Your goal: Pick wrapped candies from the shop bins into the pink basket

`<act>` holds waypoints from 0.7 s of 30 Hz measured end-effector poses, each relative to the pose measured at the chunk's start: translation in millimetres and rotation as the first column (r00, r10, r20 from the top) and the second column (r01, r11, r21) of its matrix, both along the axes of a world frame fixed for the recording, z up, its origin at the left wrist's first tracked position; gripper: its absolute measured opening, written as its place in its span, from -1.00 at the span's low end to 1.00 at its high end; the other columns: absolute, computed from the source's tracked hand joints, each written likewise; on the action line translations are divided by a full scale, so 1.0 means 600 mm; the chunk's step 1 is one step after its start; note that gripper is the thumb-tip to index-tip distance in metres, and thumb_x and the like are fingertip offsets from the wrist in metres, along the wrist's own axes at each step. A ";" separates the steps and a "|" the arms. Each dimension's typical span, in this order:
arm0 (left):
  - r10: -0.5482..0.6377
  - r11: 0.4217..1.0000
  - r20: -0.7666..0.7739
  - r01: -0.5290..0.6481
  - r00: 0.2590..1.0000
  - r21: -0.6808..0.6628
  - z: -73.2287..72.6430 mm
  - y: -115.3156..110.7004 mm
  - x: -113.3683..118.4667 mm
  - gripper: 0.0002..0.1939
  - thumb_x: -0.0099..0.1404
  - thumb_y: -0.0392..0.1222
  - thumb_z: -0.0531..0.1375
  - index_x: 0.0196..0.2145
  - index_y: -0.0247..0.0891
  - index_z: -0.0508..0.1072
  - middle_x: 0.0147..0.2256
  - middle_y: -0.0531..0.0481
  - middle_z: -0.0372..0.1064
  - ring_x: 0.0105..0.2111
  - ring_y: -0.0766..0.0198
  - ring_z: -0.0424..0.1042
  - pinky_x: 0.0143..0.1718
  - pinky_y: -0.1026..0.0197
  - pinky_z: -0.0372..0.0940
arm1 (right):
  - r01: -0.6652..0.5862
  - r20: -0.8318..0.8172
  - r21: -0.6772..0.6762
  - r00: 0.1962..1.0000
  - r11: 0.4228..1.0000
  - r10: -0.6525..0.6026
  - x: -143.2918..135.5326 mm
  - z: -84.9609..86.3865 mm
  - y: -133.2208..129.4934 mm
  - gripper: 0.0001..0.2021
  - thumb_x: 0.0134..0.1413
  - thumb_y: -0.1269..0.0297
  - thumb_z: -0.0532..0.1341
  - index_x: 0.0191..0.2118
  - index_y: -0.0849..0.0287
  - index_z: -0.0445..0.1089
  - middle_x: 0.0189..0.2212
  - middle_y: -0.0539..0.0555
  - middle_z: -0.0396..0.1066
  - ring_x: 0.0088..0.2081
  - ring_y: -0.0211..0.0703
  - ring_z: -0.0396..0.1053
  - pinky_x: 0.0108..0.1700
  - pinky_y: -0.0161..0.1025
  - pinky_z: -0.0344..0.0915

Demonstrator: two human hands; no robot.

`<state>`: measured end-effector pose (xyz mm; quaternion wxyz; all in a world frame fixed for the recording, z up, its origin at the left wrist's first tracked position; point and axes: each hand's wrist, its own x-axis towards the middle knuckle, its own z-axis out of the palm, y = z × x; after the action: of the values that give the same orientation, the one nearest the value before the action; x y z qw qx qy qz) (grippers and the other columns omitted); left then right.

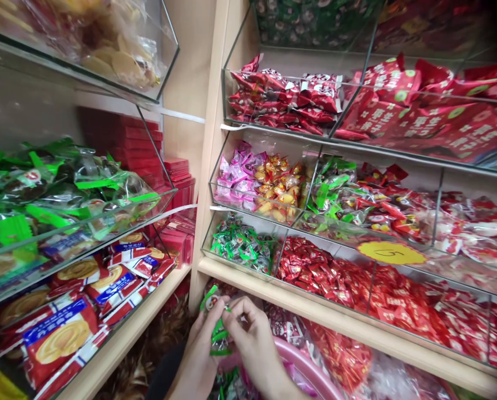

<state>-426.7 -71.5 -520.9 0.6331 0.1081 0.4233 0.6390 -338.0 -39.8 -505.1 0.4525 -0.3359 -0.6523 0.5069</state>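
Low in the middle of the view, my left hand (202, 347) is closed on small candies in clear-and-green wrappers. One green-wrapped candy (210, 295) sticks out above its fingers, and more green wrapping (220, 335) shows below, between the hands. My right hand (254, 336) is pinched against the same wrappers, thumb and forefinger together on a green edge. Beneath both hands is a pink basin (315, 361) with green and purple packets inside, partly covered by my wrists. Exactly how many candies I hold is hidden by the fingers.
Clear bins ahead hold green candies (244, 244), red candies (307, 261) and pink-wrapped sweets (238, 175). A yellow tag (392, 253) hangs on one bin. Red-and-blue biscuit packets (60, 333) fill the lower left shelf. A wooden post (210, 111) divides the shelves; bagged goods (340, 350) lie below.
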 end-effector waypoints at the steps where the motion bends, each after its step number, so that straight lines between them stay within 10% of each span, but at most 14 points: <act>1: -0.004 1.000 0.008 0.004 1.000 -0.003 0.000 0.001 -0.003 -0.49 0.05 0.05 0.24 -0.04 -0.15 0.33 -0.14 -0.08 0.40 -0.27 0.16 0.45 -0.43 0.29 0.32 | -0.017 0.015 0.013 1.000 1.000 0.017 0.000 0.000 -0.002 -0.71 0.04 0.15 0.15 -0.56 0.16 0.11 -0.55 -0.06 0.14 -0.51 -0.32 0.09 -0.45 -0.36 0.09; 7: 0.085 0.995 -0.031 -0.087 0.996 -0.056 -0.004 0.008 -0.016 -0.52 0.01 0.03 0.27 -0.13 -0.21 0.35 -0.22 -0.11 0.42 -0.31 0.16 0.46 -0.47 0.27 0.33 | -0.106 0.325 0.230 0.946 0.967 0.026 0.017 0.033 0.056 -0.72 0.13 0.14 0.08 -0.52 0.18 0.23 -0.53 -0.02 0.25 -0.47 -0.27 0.21 -0.40 -0.35 0.17; 11: 0.094 0.995 -0.034 -0.095 0.995 -0.040 -0.007 0.012 -0.018 -0.58 0.00 0.03 0.28 -0.22 -0.23 0.39 -0.20 -0.11 0.42 -0.23 0.12 0.44 -0.42 0.23 0.36 | -0.258 0.578 0.696 0.755 0.670 -0.310 0.008 0.087 0.178 -0.81 0.14 0.40 0.01 -0.17 0.17 0.31 -0.19 0.11 0.33 -0.16 -0.13 0.23 -0.13 -0.23 0.16; 16: 0.097 0.995 -0.049 -0.098 0.994 -0.029 -0.002 0.011 -0.023 -0.62 0.01 0.05 0.27 -0.28 -0.23 0.40 -0.22 -0.09 0.43 -0.25 0.14 0.45 -0.48 0.26 0.36 | -0.604 0.832 0.538 0.266 0.588 -0.487 -0.039 0.105 0.291 -0.55 -0.04 0.59 0.03 0.01 0.14 0.22 -0.02 0.12 0.31 0.01 -0.01 0.13 -0.04 -0.08 0.08; 21: 0.127 0.991 -0.041 -0.128 0.991 -0.025 -0.002 0.012 -0.033 -0.63 0.00 0.03 0.28 -0.28 -0.24 0.40 -0.27 -0.08 0.44 -0.30 0.18 0.47 -0.47 0.27 0.37 | -0.605 0.822 0.540 0.229 0.585 -0.522 -0.055 0.092 0.297 -0.60 -0.01 0.59 0.01 -0.02 0.21 0.23 -0.17 0.18 0.38 -0.06 0.03 0.17 -0.05 -0.01 0.03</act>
<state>-446.8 -64.2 -522.1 0.5839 0.0843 0.4505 0.6701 -371.1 138.5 -449.8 0.0206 -0.3021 -0.9384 -0.1664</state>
